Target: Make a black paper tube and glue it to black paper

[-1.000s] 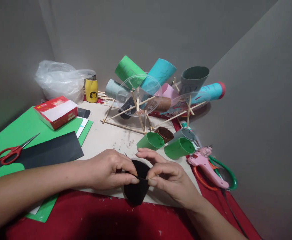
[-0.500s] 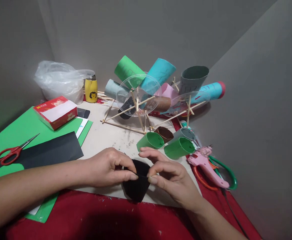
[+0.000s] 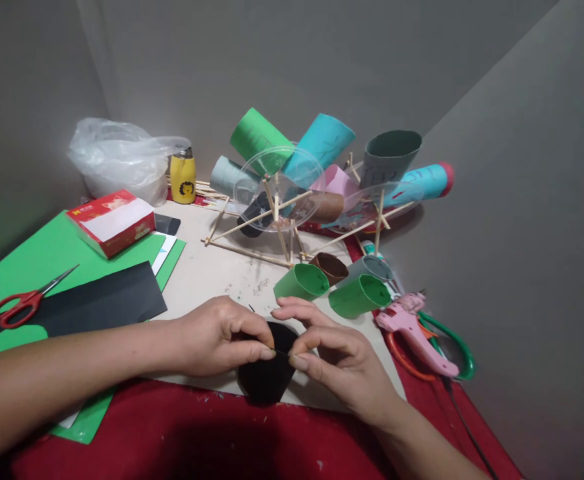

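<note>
Head view, lower centre: is that the black cup (image 3: 266, 381) at the near edge of our counter (image 3: 212, 273)?
Yes. Our left hand (image 3: 217, 337) and right hand (image 3: 345, 363) each pinch its rim, grips narrow, fingertips meeting at the seam.
So we're pressing the seam closed, we judge.
Agreed. The next move calls for steady pressure, or it may spring open. The glue gun (image 3: 412, 328) lies at right.

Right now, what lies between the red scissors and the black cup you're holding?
Head view: the black paper sheet, which the red scissors partly rest on, then the left hand, which pinches the black cup together with the right hand.
</note>
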Motion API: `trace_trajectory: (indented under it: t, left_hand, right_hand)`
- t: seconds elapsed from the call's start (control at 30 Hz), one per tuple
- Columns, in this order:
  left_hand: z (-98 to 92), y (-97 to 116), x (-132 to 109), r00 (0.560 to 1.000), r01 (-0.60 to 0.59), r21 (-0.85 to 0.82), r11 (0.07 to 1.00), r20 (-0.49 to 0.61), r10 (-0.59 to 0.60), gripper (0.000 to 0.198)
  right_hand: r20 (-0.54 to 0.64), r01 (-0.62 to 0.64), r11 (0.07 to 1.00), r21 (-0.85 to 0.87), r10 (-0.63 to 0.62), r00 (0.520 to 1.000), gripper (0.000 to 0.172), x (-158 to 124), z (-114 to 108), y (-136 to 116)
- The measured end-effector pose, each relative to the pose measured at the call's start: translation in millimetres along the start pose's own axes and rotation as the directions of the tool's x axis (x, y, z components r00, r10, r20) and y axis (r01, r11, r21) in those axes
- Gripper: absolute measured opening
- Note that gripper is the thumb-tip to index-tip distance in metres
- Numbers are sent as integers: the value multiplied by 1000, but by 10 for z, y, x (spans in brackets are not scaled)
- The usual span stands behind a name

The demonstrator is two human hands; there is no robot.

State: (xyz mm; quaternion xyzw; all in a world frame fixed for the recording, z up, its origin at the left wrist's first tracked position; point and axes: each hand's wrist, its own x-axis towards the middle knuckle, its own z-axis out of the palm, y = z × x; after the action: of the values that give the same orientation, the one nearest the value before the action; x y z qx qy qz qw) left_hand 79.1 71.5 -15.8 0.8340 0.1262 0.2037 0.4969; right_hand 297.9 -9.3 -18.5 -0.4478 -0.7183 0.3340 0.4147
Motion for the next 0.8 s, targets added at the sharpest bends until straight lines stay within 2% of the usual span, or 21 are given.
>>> trace_trajectory:
  t: [0.13, 0.37, 0.53, 0.63, 0.8]
  left_hand:
    - [24, 8, -10, 1000, -5, 8, 1000, 26, 5, 20]
    - [3, 1, 7, 999, 20, -37, 999, 36, -18, 18]
    - [29, 26, -8, 998, -46, 27, 999, 45, 45, 19]
    - [46, 33, -20, 996, -76, 66, 995, 47, 73, 18]
    - [25, 12, -17, 1000, 0, 11, 1000, 21, 0, 19]
  right_hand:
    - [9, 21, 1000, -18, -21, 1000, 6, 0, 25, -2]
    - [-5, -21, 1000, 13, 21, 1000, 17, 6, 3, -5]
    - [2, 2, 1000, 23, -2, 1000, 7, 9, 25, 20]
    - [26, 17, 1000, 11, -17, 1000, 10, -6, 31, 4]
    - [1, -45, 997, 68, 45, 999, 13, -5, 9, 20]
